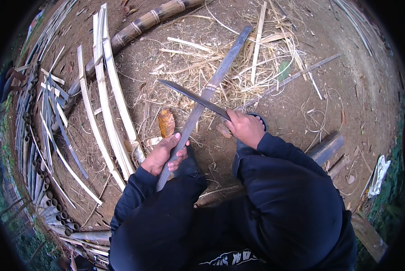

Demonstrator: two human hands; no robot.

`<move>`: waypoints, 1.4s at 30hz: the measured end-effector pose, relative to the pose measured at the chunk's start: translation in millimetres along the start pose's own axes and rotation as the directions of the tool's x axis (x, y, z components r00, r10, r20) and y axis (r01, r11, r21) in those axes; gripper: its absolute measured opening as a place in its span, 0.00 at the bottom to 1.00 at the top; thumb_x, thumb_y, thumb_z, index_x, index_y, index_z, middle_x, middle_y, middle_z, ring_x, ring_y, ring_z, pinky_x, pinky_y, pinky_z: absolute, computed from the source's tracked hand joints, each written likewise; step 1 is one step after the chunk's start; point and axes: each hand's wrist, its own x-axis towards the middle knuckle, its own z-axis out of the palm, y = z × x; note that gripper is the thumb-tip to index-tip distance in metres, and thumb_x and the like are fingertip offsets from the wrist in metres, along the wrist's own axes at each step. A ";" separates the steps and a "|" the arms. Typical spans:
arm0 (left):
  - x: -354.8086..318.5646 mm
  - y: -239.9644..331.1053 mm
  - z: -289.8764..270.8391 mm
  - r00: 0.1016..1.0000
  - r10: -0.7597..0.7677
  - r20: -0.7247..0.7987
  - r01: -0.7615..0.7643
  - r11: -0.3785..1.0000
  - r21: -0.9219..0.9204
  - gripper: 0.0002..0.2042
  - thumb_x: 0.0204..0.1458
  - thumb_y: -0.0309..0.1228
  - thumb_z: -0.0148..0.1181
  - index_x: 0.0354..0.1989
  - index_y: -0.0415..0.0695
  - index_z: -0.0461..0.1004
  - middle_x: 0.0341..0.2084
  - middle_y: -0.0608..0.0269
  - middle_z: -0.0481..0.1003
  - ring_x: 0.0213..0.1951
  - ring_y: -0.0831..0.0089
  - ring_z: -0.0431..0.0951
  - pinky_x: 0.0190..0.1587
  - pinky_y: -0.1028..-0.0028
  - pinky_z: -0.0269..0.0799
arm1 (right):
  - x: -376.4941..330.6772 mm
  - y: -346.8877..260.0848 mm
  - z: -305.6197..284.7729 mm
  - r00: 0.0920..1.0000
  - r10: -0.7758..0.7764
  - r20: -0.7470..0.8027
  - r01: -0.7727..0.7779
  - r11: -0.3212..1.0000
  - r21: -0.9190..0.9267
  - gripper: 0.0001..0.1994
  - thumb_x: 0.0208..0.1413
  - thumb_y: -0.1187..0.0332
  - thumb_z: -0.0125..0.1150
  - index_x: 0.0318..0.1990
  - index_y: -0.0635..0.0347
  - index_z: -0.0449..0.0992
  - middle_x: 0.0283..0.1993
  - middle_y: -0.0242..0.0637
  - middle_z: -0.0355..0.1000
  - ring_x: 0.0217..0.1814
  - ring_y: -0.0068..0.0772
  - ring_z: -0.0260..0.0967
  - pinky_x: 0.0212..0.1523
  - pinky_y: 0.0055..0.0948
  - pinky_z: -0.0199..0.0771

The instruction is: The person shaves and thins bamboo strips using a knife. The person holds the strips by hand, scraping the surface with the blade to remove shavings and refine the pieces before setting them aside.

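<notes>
Bamboo strip [207,97], a long flat grey-brown slat, ran from the person's lap out over the dirt ground [347,81] and its straw litter, looking light, stiff and springy, with edges likely sharp. The left hand [166,153] was clamped around its near end, the sound place to grip. The right hand [244,128] was closed on a dark long-bladed knife [193,97], laid across the strip.

Left hand [165,156] grips a long bamboo strip [206,97] angled over dirt; right hand [244,128] holds a knife [191,96] laid across it, above bamboo shavings [238,63]
</notes>
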 end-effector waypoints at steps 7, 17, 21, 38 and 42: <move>-8.9 -1.7 -0.5 0.999 -0.032 0.009 0.033 0.999 -0.040 0.19 0.69 0.46 0.42 0.43 0.40 0.66 0.18 0.70 0.63 0.08 0.84 0.58 0.08 0.81 0.55 | 10.0 14.7 -14.9 0.996 -0.090 0.015 0.091 0.993 -0.079 0.11 0.61 0.64 0.56 0.44 0.62 0.69 0.28 0.44 0.73 0.25 0.50 0.76 0.27 0.42 0.79; -17.7 -6.2 -4.2 0.998 -0.056 0.018 0.057 0.995 -0.081 0.19 0.68 0.47 0.43 0.42 0.40 0.66 0.17 0.70 0.63 0.07 0.84 0.58 0.08 0.81 0.56 | 15.3 46.5 -18.7 0.998 0.057 -0.040 -0.060 0.995 -0.078 0.10 0.63 0.65 0.54 0.43 0.64 0.70 0.27 0.49 0.75 0.28 0.48 0.78 0.29 0.44 0.79; -16.0 -10.8 -12.9 0.999 -0.038 0.006 0.038 0.996 -0.086 0.19 0.68 0.47 0.44 0.42 0.40 0.66 0.17 0.70 0.63 0.07 0.83 0.58 0.07 0.81 0.56 | 32.7 38.1 -34.4 0.973 0.215 0.082 -0.217 0.976 0.024 0.08 0.62 0.66 0.54 0.41 0.62 0.72 0.26 0.47 0.74 0.28 0.47 0.78 0.29 0.45 0.78; -28.3 -6.5 -21.6 0.992 -0.121 0.039 0.126 0.978 -0.165 0.18 0.69 0.46 0.41 0.40 0.42 0.66 0.16 0.68 0.61 0.07 0.81 0.56 0.08 0.79 0.54 | 58.8 87.0 -35.0 0.995 0.032 0.092 -0.019 0.989 -0.143 0.09 0.62 0.66 0.55 0.43 0.61 0.71 0.25 0.45 0.74 0.26 0.45 0.77 0.28 0.45 0.78; -27.5 1.7 -23.6 0.988 -0.148 0.034 0.151 0.973 -0.176 0.18 0.69 0.46 0.42 0.39 0.42 0.67 0.16 0.68 0.60 0.07 0.81 0.56 0.08 0.80 0.53 | 82.1 105.8 -39.5 0.977 0.206 0.050 -0.202 0.976 -0.076 0.10 0.61 0.66 0.57 0.45 0.61 0.71 0.26 0.50 0.75 0.28 0.53 0.76 0.31 0.49 0.76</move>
